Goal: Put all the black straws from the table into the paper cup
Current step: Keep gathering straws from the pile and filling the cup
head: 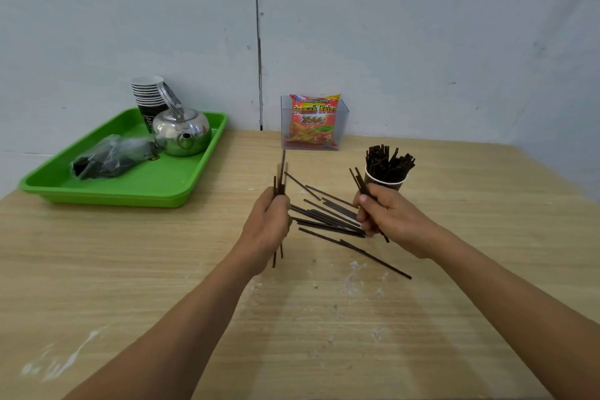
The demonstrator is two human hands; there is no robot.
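Clutching thin black plastic straws (281, 175) upright in the left hand (269, 224) and tilted in the right hand (386, 214), nearer the straw-filled dark paper cup (389, 187) just beyond.

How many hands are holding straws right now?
2: left hand grips an upright bundle left of the loose straws; right hand grips a smaller bunch just in front of the paper cup.
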